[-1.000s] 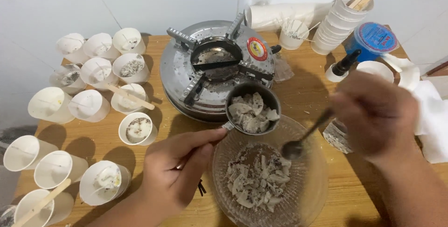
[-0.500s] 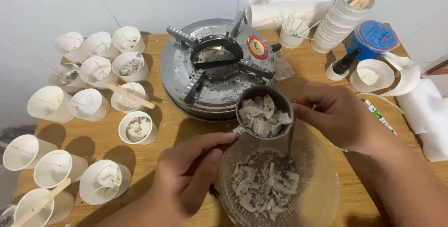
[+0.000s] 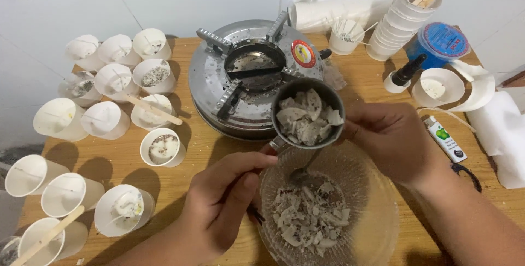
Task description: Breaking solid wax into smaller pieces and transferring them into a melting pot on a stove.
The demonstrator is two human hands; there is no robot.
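**Metal cup of pale flakes held over the glass bowl**

We note a small dark metal cup [image 3: 307, 114], heaped with whitish, grey-speckled flakes, held in the air just above the far rim of a clear glass bowl [image 3: 377, 211]. The left hand [image 3: 219, 206] is closed on the cup's short handle, thumb on top. The right hand [image 3: 391, 135] is closed around a spoon [image 3: 302, 174] (only the bowl end and a bit of stem show below the cup), with its fingers close to the cup's right side; whether they touch it we cannot tell. The spoon's tip sits down inside the glass bowl, among more of the same flakes [image 3: 309, 217].

Just behind the cup stands a round metal stove [image 3: 219, 80] with a dark burner in its middle. Left of it, many white paper cups [image 3: 106, 121] crowd the wooden counter [image 3: 361, 80], some with wicks or speckled filling, a few with wooden sticks laid across. At the far right: a stack of white cups [image 3: 391, 31], a blue-lidded tub [image 3: 440, 44], a small dark dropper bottle [image 3: 404, 73], a lighter [image 3: 445, 139], white cloth [image 3: 503, 129].
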